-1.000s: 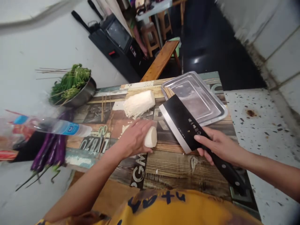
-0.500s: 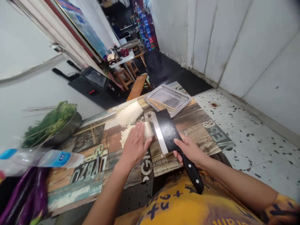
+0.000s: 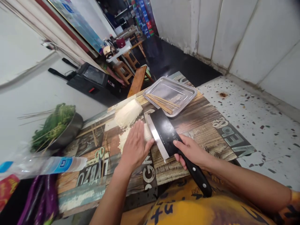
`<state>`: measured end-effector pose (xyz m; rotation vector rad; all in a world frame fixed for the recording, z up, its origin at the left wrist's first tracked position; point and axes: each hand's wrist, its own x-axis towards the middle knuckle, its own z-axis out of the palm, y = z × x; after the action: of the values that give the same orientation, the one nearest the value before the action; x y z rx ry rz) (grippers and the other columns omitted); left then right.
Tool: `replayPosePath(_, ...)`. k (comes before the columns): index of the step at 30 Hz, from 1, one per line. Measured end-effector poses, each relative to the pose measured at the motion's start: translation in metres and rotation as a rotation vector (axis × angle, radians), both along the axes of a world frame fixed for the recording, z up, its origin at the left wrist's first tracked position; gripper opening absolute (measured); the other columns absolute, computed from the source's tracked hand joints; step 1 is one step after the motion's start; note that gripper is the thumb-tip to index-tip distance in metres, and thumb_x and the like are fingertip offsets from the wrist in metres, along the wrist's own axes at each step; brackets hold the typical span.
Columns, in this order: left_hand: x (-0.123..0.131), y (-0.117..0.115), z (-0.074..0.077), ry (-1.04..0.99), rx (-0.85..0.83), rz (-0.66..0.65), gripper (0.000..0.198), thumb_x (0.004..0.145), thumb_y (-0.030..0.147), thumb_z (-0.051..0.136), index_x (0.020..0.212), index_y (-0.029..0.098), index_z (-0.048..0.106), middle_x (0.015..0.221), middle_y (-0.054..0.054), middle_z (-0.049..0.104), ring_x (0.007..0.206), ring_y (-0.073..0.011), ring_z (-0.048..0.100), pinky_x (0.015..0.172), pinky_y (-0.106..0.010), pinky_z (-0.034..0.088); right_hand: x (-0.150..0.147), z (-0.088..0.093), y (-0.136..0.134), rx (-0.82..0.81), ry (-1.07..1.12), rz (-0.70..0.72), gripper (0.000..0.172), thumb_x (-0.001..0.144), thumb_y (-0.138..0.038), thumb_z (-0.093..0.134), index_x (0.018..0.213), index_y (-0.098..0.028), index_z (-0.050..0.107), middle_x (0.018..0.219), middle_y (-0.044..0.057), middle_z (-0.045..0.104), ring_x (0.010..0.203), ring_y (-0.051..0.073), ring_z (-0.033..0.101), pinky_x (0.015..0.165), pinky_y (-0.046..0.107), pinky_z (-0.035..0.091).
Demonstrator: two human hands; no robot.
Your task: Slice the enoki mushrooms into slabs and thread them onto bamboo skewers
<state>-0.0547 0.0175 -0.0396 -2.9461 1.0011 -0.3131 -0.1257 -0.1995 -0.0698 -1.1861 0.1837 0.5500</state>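
Enoki bundle found on the counter, directly beneath the left grip. Its long axis runs roughly sideways: the compact base shows just to the right of the left grip's fingers, and the loose, stringy end spreads out to that grip's left. The left grip lies palm down over the bundle, fingers together and thumb set apart on the near side, appearing to hold it in place. The right grip is clenched on the cleaver, at the handle's front end, thumb against the blade. Blade edge faces left, towards the base, and lies roughly crosswise to the bundle's axis; whether it touches cannot be told. The left grip is the nearer to the bundle; the right is apart, on the base side. Left thumb tip noted just beside the edge, judged a hazard. A second bundle lies beyond the left grip.
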Motion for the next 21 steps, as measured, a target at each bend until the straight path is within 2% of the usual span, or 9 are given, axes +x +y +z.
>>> replayPosePath(10,-0.0005,-0.0028,-0.0004,0.001,0.002,0.01,0.074,0.093,0.052,0.033,0.146,0.006,0.012,0.151,-0.022,0.025,0.142,-0.0292,0.018,0.113,-0.05,0.026,0.0015,0.0039,0.0015,-0.007,0.009,0.04,0.012,0.091,-0.035,0.039,0.09,-0.023,0.039,0.048,-0.009,0.053,0.032,0.008,0.044,0.03,0.017,0.04)
replayPosePath(21,0.0026,-0.0021,-0.0029,0.032,-0.016,0.032,0.075,0.092,0.054,0.031,0.147,0.005,0.013,0.151,-0.022,0.024,0.142,-0.0293,0.018,0.113,-0.05,0.026,-0.0032,0.0044,0.0015,-0.005,0.038,0.051,0.012,0.093,-0.034,0.036,0.092,-0.023,0.039,0.05,-0.009,0.053,0.034,0.007,0.044,0.03,0.016,0.041)
